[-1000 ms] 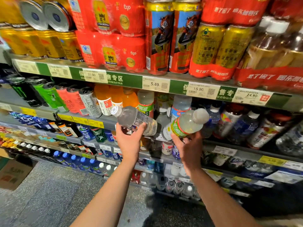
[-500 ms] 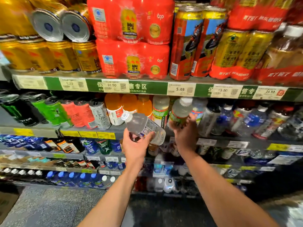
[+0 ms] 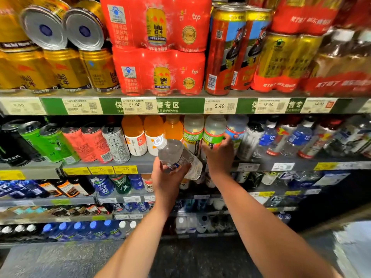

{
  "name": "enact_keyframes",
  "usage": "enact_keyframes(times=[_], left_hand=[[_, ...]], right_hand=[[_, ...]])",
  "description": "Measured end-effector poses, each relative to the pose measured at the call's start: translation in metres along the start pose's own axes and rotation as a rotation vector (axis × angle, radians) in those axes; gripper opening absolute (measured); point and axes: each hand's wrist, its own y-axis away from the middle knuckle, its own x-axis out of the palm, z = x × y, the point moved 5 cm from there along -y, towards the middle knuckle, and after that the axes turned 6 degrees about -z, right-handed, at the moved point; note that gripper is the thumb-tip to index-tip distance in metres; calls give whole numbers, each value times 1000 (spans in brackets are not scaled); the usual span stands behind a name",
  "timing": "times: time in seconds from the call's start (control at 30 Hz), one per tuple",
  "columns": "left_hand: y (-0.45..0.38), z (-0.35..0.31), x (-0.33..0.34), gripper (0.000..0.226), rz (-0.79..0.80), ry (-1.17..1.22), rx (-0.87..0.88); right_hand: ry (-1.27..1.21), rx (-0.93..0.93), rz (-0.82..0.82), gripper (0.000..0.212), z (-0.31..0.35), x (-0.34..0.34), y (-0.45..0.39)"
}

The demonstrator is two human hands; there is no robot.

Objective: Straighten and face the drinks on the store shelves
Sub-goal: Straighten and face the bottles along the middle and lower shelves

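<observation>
I observe the left hand (image 3: 167, 178) gripping 1 clear bottle (image 3: 178, 157) tilted off the shelf (image 3: 140, 163), the right hand (image 3: 218, 155) clasping 1 upright green-labelled bottle (image 3: 213, 133) there.

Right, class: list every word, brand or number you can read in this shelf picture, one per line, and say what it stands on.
"RedBull" and "tcp": red multipack
"RedBull": gold can
"5.59": price tag
"31.90": price tag
"5.49": price tag
"15.90": price tag
"售专区": green shelf strip
Too blurred: the yellow tags and the label of the clear bottle held by the left hand.
</observation>
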Motion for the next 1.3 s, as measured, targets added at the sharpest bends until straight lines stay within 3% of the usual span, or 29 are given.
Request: enact_keyframes(times=[0.1,0.2,0.27,0.33,0.37,0.47,0.6,0.73,0.87,0.97,1.03,1.17,1.3], left_hand=[[2,2,1,53,7,-37,8],[2,2,7,51,21,-56,10],[1,1,16,51,58,-50,6],[0,1,26,54,98,-59,-12],[1,2,32,55,121,-65,-28],[11,8,55,57,212,-123,-38],[29,7,94,65,372,-253,13],[35,6,135,51,480,-169,16],[31,16,186,45,307,-179,145],[34,29,219,52,188,-245,102],[41,33,229,58,69,-354,183],[54,42,248,59,-114,-324,213],[65,47,261,63,-278,-382,254]], right_hand=[[35,25,60,74,1,-9,9],[-176,-18,118,51,5,-30,30],[-267,7,373,40,6,-39,47],[-261,10,614,61,4,-44,63],[-246,-9,633,70,0,-48,64],[-199,-46,547,83,-7,-61,54],[-187,1,394,70,-32,-90,36],[-192,18,238,61,-68,-130,20],[-175,84,88,54,-112,-174,-1],[-195,120,36,59,-142,-204,-19],[-209,143,-30,60,-160,-225,-37],[-221,143,-179,55,-189,-272,-80],[-248,125,-218,43,-216,-303,-128]])
